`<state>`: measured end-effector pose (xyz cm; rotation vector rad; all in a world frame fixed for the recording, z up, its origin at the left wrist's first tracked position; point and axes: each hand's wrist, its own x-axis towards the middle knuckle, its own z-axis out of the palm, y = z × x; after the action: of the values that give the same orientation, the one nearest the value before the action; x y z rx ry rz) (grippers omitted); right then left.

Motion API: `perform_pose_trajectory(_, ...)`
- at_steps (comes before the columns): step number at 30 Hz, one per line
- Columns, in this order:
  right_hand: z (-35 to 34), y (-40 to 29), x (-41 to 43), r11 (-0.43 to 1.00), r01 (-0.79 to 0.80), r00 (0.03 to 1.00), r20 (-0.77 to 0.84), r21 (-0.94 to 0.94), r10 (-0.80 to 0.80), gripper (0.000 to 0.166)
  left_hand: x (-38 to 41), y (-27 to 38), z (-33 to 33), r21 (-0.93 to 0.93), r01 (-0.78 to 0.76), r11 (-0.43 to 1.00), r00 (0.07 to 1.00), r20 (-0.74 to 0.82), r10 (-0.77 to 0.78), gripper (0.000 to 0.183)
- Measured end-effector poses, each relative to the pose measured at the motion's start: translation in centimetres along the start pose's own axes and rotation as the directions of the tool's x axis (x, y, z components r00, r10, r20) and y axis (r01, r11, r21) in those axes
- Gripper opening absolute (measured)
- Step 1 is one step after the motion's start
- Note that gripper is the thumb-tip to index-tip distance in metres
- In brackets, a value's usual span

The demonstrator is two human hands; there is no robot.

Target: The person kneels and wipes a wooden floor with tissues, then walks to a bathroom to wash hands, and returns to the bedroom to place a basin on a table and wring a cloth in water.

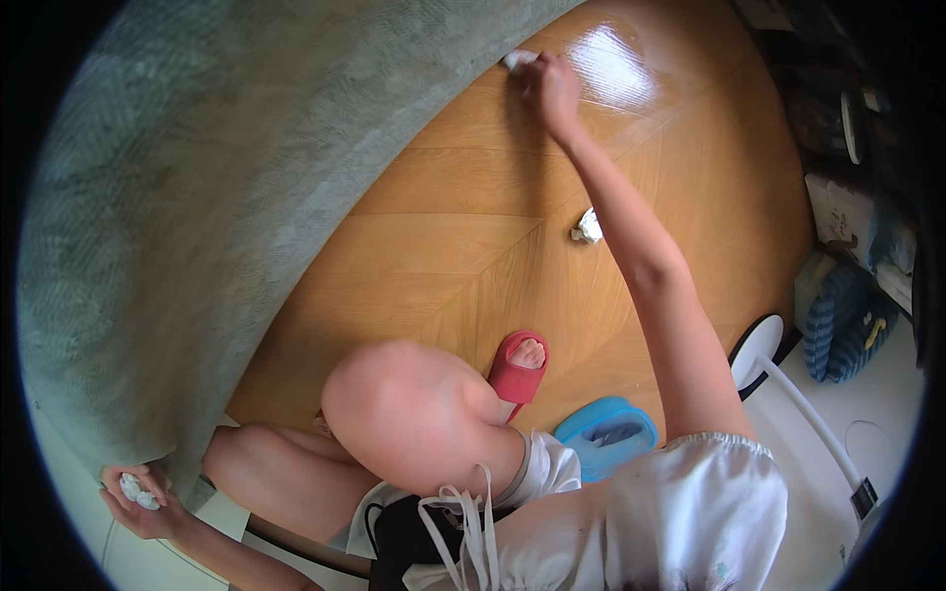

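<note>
At the lower left my left hand (pixel 140 499) curls around a crumpled white tissue (pixel 139 493), next to the hanging end of a grey-green fabric cover (pixel 244 185). My right arm stretches out to the top of the view. There my right hand (pixel 553 89) grips a white piece of tissue or cloth (pixel 519 58), low over the wooden floor (pixel 436 244) and right by the cover's lower edge. Another crumpled white tissue (pixel 589 227) lies on the floor, partly behind my right forearm.
A red slipper (pixel 515 377) is on my foot. Beside it stands a blue plastic container (pixel 617 428) with something greyish inside. To the right are a white stand with a round base (pixel 761 347) and a blue striped fabric item (pixel 846 325). Shelved objects (pixel 842 214) line the right edge.
</note>
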<state>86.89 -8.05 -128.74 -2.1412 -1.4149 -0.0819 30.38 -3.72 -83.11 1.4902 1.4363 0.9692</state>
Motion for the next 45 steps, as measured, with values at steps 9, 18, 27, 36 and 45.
perform_pose_trajectory(9, 0.5, -5.2, -0.9, 0.991, 0.134, 0.979, 0.156, -0.024, -0.129, 0.012, 0.0, -0.3, -0.5, -0.011, 0.023, 1.000, 0.998, 0.050, -0.023, 0.053)
perform_pose_trajectory(18, 0.3, -6.4, -2.3, 0.997, 0.078, 0.987, 0.144, -0.027, -0.073, 0.013, 0.4, -0.6, -0.8, 0.003, 0.007, 1.000, 0.990, 0.140, -0.007, 0.054)
perform_pose_trajectory(27, -4.5, -8.5, -12.2, 0.987, 0.115, 0.929, 0.365, -0.116, -0.066, 0.018, -0.3, -1.1, -1.0, 0.013, -0.018, 1.000, 0.992, 0.123, 0.016, 0.053)
perform_pose_trajectory(36, 7.7, 0.2, 5.1, 0.880, -0.125, 0.972, -0.123, 0.459, 0.202, 0.016, 0.8, -1.3, 0.9, -0.069, -0.012, 0.998, 0.997, 0.071, 0.017, 0.053)
perform_pose_trajectory(45, -7.2, -13.3, -16.5, 0.973, -0.183, 0.944, 0.301, 0.139, 0.134, 0.008, 0.0, 0.2, -0.7, 0.017, -0.167, 0.986, 0.981, 0.105, 0.164, 0.051)
